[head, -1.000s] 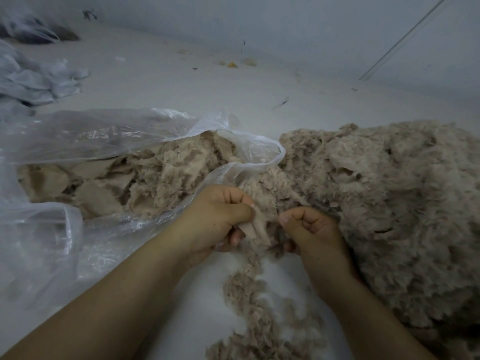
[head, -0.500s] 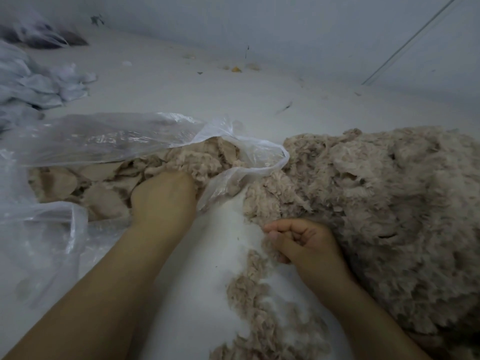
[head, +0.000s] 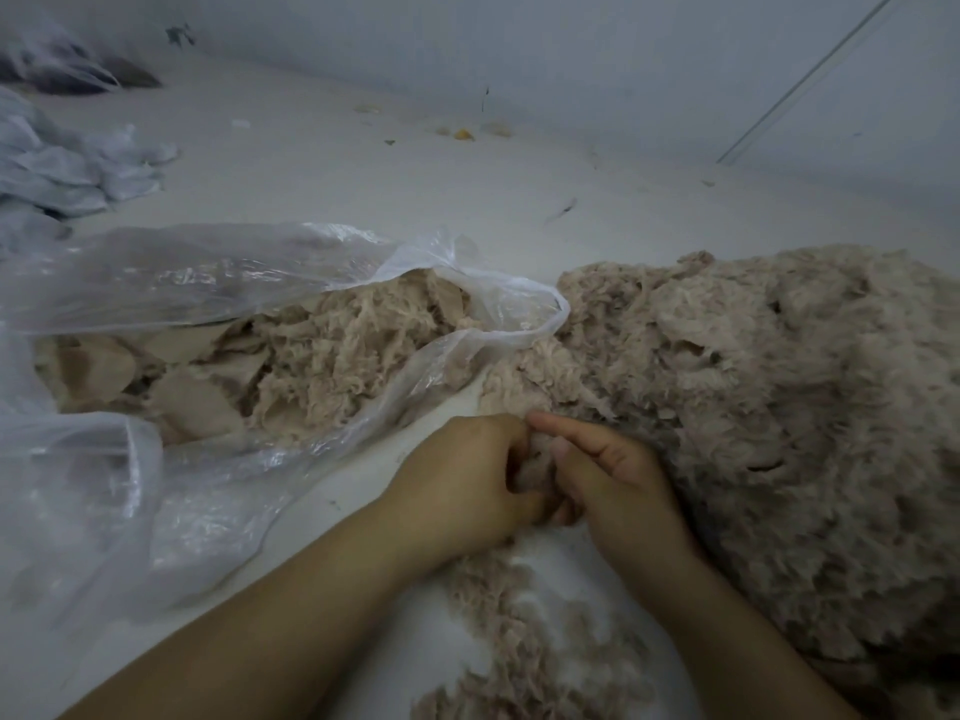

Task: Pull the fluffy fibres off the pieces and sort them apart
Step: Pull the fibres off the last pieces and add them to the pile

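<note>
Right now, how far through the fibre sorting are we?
Partly done: the clear plastic bag already holds many pieces, and loose fluff lies near the wrists. In hand: the left hand and right hand grip one tuft together. Left: the large fluffy heap.

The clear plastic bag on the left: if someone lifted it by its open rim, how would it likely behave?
The clear plastic bag would probably sag and crumple, since its thin film already lies in folds. It looks light, holding only tan pieces. Its mouth gapes sideways toward the fibre heap, so contents could spill.
</note>
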A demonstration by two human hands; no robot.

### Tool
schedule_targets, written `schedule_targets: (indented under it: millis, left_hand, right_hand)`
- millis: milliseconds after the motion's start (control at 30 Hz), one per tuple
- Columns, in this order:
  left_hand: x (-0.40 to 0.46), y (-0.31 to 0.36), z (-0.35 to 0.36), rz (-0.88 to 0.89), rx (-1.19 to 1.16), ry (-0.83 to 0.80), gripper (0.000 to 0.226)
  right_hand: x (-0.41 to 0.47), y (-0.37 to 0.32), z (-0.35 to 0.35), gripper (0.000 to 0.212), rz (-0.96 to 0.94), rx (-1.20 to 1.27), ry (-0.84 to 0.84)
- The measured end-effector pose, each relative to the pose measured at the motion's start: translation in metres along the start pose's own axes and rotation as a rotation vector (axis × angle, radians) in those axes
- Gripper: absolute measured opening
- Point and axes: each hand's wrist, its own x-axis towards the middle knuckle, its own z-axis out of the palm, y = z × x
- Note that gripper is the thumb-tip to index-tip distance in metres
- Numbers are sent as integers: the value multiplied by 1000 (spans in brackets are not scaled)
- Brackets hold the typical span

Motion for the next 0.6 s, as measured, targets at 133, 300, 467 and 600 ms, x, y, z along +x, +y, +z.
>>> schedule_targets:
  millis: [133,300,467,600]
  left_hand:
    - [-7,6,-3,-139,-407,-463,9]
    - [-7,2,-7,-213,-485,-255,23]
    - [-1,4,5,-118,-511,-85,27]
    - [-3,4,7,-86,-569,-80,20]
  right_hand:
    - [-1,-2,1,32,11,38,58]
    - [-1,-3,0,35,33,17,68]
    - [-3,-8,1,29,1,25,9]
    - [-3,-9,2,37,3,-36,11]
